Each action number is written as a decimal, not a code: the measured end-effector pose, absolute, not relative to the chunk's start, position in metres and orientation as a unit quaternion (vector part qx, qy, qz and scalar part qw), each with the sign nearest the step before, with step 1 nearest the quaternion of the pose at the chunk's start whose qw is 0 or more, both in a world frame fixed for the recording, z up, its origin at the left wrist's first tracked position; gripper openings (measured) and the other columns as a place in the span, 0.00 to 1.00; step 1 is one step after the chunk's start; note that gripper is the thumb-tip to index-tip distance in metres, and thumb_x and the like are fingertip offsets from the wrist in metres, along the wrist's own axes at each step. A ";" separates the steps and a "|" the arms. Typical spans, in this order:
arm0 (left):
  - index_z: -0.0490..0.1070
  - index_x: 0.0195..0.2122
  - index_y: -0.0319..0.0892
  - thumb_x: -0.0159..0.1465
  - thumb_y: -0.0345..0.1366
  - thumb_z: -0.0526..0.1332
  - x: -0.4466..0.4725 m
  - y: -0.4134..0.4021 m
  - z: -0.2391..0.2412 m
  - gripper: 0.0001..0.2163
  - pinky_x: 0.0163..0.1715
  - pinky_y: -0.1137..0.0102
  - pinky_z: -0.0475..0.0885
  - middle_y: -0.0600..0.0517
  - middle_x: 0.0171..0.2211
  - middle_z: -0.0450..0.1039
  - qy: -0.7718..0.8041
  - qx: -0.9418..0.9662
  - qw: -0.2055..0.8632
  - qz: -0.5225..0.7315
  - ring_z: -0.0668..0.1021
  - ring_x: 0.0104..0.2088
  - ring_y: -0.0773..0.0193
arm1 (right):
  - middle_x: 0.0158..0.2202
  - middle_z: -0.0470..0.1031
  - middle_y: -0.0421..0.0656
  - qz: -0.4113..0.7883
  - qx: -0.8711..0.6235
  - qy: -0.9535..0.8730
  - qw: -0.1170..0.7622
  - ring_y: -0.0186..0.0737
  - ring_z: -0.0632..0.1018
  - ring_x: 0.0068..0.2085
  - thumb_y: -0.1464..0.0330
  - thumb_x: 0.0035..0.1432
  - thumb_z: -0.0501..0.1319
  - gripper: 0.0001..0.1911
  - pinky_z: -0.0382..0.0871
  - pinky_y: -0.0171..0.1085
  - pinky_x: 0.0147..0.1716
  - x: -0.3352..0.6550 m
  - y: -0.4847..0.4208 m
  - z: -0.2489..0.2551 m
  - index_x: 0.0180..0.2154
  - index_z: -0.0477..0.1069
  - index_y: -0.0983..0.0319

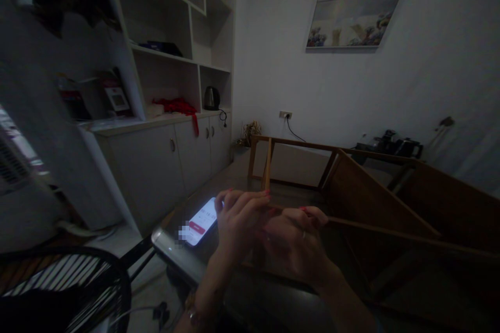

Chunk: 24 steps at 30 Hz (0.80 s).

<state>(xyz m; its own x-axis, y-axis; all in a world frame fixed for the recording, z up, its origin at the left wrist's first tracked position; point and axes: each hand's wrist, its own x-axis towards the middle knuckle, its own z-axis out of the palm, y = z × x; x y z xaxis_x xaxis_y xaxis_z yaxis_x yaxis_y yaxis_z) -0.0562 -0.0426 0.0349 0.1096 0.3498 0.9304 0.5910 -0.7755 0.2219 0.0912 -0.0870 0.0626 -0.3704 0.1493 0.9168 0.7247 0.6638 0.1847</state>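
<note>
A brown wooden frame (375, 226), like a shelf rack on its side, lies across the dark table. At its near left corner my left hand (242, 218) is closed, fingers bent over the wood and pointing right. Close beside it, my right hand (299, 237) has its fingers curled around the same near bar. The dim light and my own hands hide the exact grip and anything small between them. Just left of my left hand lies a phone (201, 223) with a lit screen showing a timer and a red button.
A black woven chair (117, 276) stands at the lower left. Behind are white cabinets (150, 166) and shelves holding a kettle (211, 98) and red cloth (175, 105). Dark appliances (398, 145) sit by the right wall, beyond the frame. A cable hangs from the wall socket (285, 114).
</note>
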 end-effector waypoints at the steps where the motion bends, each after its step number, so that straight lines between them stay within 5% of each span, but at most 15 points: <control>1: 0.76 0.42 0.50 0.71 0.43 0.59 -0.056 -0.042 0.035 0.07 0.47 0.59 0.59 0.55 0.40 0.84 -0.318 -0.736 0.103 -0.589 0.76 0.39 0.57 | 0.28 0.79 0.30 -0.299 -0.285 -0.769 0.489 0.33 0.74 0.35 0.67 0.72 0.56 0.04 0.55 0.39 0.47 0.091 -0.087 0.062 0.40 0.66 0.56; 9: 0.76 0.41 0.50 0.71 0.38 0.59 -0.054 -0.041 0.033 0.06 0.47 0.59 0.59 0.55 0.39 0.85 -0.327 -0.729 0.108 -0.592 0.75 0.39 0.57 | 0.28 0.79 0.32 -0.342 -0.288 -0.759 0.473 0.34 0.73 0.37 0.71 0.68 0.59 0.05 0.56 0.39 0.48 0.093 -0.088 0.059 0.38 0.71 0.56; 16: 0.76 0.43 0.51 0.68 0.36 0.60 -0.057 -0.040 0.032 0.06 0.47 0.59 0.60 0.56 0.42 0.84 -0.320 -0.744 0.087 -0.580 0.75 0.41 0.57 | 0.35 0.77 0.35 -0.403 -0.280 -0.782 0.384 0.38 0.67 0.43 0.71 0.69 0.54 0.19 0.55 0.41 0.51 0.099 -0.088 0.055 0.51 0.77 0.44; 24: 0.75 0.44 0.50 0.72 0.37 0.56 -0.057 -0.041 0.033 0.07 0.46 0.59 0.61 0.56 0.42 0.84 -0.306 -0.740 0.092 -0.591 0.76 0.40 0.58 | 0.37 0.73 0.36 -0.402 -0.269 -0.794 0.369 0.38 0.65 0.45 0.63 0.70 0.57 0.13 0.54 0.40 0.55 0.097 -0.084 0.052 0.49 0.78 0.41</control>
<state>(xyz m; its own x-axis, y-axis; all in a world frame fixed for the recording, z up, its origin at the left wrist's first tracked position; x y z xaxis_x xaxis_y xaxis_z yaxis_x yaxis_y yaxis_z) -0.0565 -0.0408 0.0326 0.1135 0.3440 0.9321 0.5615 -0.7962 0.2255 0.0966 -0.0843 0.0515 -0.5841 0.1303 0.8011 0.7228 0.5326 0.4404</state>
